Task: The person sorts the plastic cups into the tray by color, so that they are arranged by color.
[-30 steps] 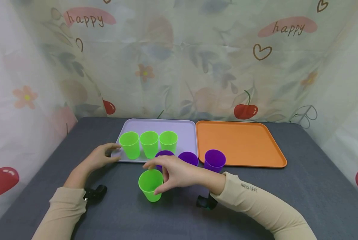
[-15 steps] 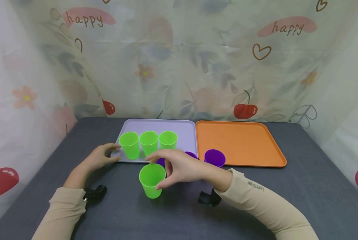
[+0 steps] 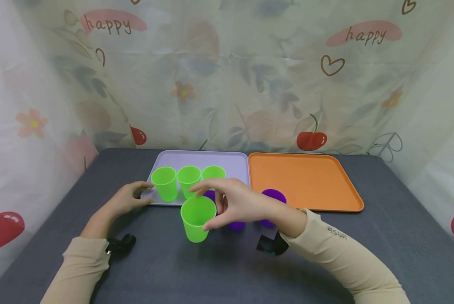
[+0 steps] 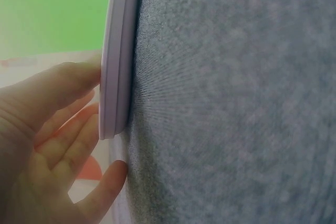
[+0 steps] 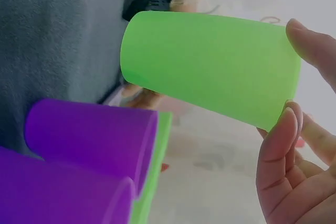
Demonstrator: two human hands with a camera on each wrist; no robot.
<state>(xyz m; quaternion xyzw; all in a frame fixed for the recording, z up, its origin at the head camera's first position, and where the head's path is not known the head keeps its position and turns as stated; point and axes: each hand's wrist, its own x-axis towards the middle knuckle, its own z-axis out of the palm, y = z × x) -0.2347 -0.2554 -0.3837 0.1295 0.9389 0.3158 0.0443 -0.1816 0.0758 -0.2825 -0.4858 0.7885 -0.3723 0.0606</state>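
Observation:
My right hand (image 3: 240,202) pinches a bright green cup (image 3: 194,228) by its rim, thumb on one side and fingers on the other. The cup hangs upright above the table, and the right wrist view shows its smooth side (image 5: 210,69). Behind that hand stand purple cups, partly hidden, one of them (image 3: 274,194) near the orange tray. My left hand (image 3: 126,198) touches the left edge of the lavender tray (image 3: 230,159), its fingers and thumb spread. Three green cups stand in a row on this tray, the leftmost (image 3: 166,185) nearest my left hand.
An orange tray (image 3: 303,181) lies to the right, against the lavender one. Both rest on a dark grey cloth-covered table (image 3: 143,278). A printed curtain (image 3: 227,76) closes off the back and sides. Each wrist wears a black camera (image 3: 121,245).
My right hand has lifted the green cup off the table and carried it up, slightly right and towards the lavender tray. The left hand has stayed in place.

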